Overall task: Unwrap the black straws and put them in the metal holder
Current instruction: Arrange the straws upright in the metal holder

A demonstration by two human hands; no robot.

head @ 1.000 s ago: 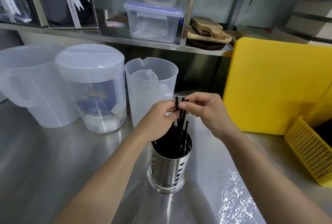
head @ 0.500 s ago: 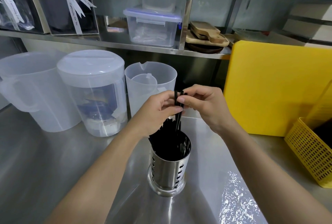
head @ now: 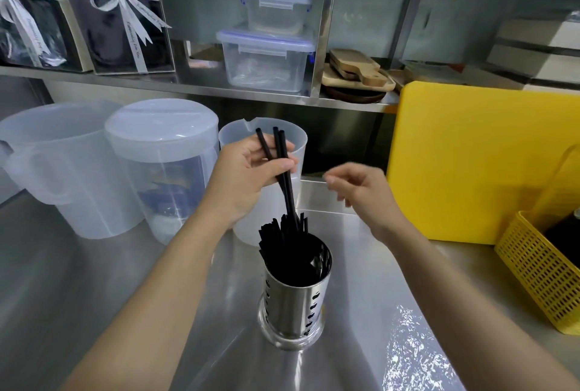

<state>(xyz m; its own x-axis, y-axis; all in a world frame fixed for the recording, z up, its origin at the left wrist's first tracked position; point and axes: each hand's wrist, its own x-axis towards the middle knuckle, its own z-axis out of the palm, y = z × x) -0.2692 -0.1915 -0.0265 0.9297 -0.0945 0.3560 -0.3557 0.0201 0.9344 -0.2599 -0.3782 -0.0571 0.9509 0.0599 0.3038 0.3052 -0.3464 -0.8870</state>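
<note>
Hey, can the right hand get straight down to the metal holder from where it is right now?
Probably yes. The right hand hovers apart from the left hand, nothing visible in it, up and right of the metal holder. Only the black straws in the left hand lean over the holder's far side.

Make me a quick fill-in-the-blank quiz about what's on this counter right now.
1. The left hand holds ____ black straws.
2. The metal holder stands on a ____ steel counter.
3. The cutting board leaning at the right is ____.
4. The right hand holds ____.

Missing words: three; stainless; yellow; nothing
</note>
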